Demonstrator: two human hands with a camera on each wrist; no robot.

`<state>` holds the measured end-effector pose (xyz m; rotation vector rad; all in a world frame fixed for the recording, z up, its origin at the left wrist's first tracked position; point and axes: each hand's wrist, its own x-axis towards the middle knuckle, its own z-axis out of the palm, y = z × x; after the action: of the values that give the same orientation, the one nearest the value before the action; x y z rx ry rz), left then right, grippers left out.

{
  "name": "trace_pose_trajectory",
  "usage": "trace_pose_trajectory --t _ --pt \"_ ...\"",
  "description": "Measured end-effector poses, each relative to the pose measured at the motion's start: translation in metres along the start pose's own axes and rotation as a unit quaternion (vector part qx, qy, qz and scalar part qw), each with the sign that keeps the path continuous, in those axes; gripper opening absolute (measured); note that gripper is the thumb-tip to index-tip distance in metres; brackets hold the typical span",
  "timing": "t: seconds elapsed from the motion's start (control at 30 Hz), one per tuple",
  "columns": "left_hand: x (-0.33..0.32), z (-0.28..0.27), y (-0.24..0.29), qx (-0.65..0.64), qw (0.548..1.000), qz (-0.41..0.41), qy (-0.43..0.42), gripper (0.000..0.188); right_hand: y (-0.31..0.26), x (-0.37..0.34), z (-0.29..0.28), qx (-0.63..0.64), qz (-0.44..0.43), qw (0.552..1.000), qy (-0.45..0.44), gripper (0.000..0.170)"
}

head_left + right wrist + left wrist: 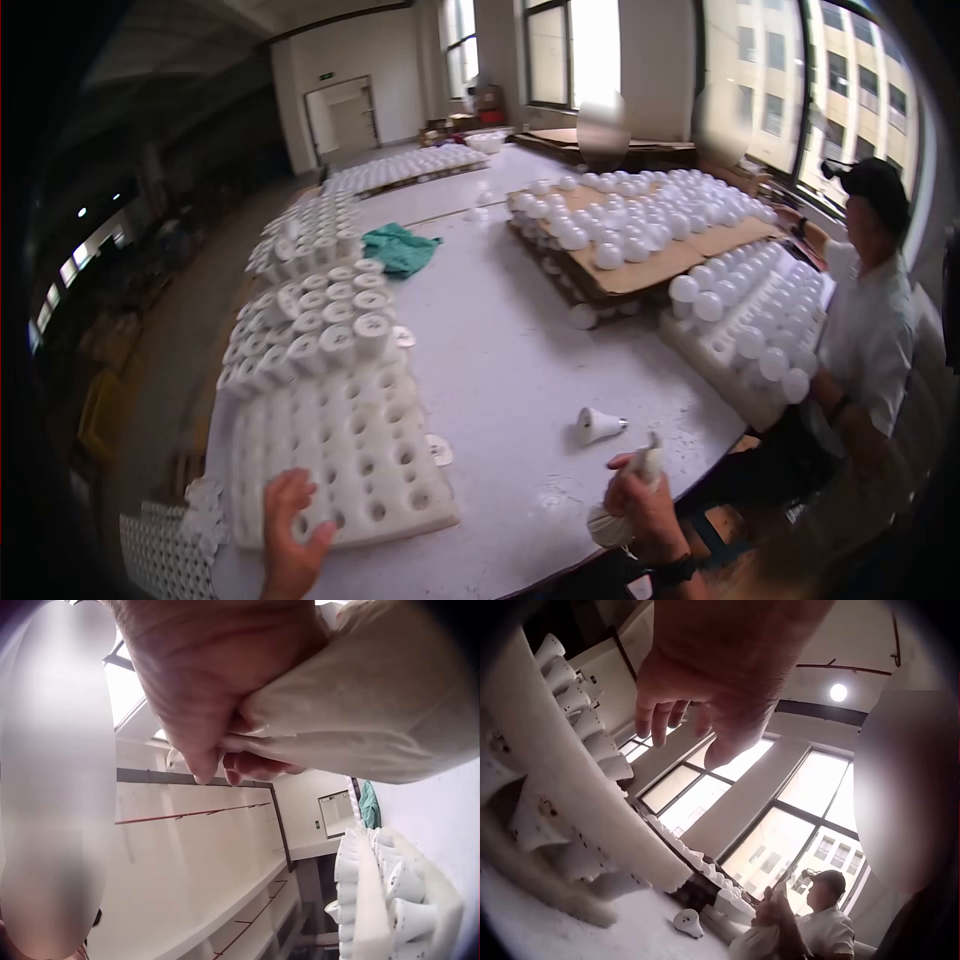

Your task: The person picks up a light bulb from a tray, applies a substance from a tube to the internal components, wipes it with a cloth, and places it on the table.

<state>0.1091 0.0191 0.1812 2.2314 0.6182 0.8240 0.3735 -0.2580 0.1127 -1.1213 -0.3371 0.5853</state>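
Desk: a pale, smooth desk runs from you toward the far wall, with the foam tray near its left edge and rows of round holes showing in it.
Beyond the tray: white bulb housings stand packed in rows, and a green cloth lies crumpled to their right.
Right of the tray: a single bulb lies on its side on the desk; farther off, round white globes crowd a cardboard sheet.
Far right of the tray: a person in a dark cap and pale shirt is beside another foam tray of globes.
Room: tall windows stand beyond the desk on the right, and a doorway is in the far wall.
Left hand: your left hand hangs over the tray's near edge, fingers bent a little and thumb held apart; whether it touches the foam you cannot tell.
Left grip: spread, holding nothing.
Right hand: your right hand is raised to the right of the tray, a dark band round its wrist.
Right grip: fingers wrapped and pinching an off-white pliable bundle.
Bundle: in your right hand, right of the tray and near the single bulb.
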Motion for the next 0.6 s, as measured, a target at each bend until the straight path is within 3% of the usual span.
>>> trace_pose_trajectory --t 0.07,0.1,0.2,0.27,0.43,0.47,0.6 --pt "0.066 -0.021 -0.047 -0.119 0.991 -0.006 0.066 0.064 0.002 0.001 0.002 -0.046 0.037 0.998 -0.016 0.021" --pt "0.109 -0.038 -0.091 -0.083 0.99 0.091 0.072 0.066 0.012 0.006 -0.002 -0.058 0.029 0.997 -0.042 0.023" --pt "0.184 0.046 -0.084 -0.177 0.975 0.126 -0.042 0.064 0.019 0.011 -0.003 -0.045 0.027 0.996 -0.069 0.028" --pt "0.198 0.065 -0.084 -0.21 0.969 0.113 -0.064 0.062 0.027 0.012 -0.007 -0.055 0.048 0.995 -0.069 0.033" --pt "0.224 0.075 -0.089 -0.271 0.958 0.075 -0.06 0.057 0.054 0.017 -0.013 -0.108 -0.006 0.991 -0.074 0.043" --pt "0.226 0.074 -0.091 -0.281 0.956 0.065 -0.055 0.056 0.058 0.018 -0.016 -0.087 -0.008 0.993 -0.085 0.035" --pt "0.23 0.065 -0.098 -0.309 0.95 0.02 -0.039 0.053 0.04 0.017 -0.009 -0.042 0.044 0.991 -0.115 0.03"
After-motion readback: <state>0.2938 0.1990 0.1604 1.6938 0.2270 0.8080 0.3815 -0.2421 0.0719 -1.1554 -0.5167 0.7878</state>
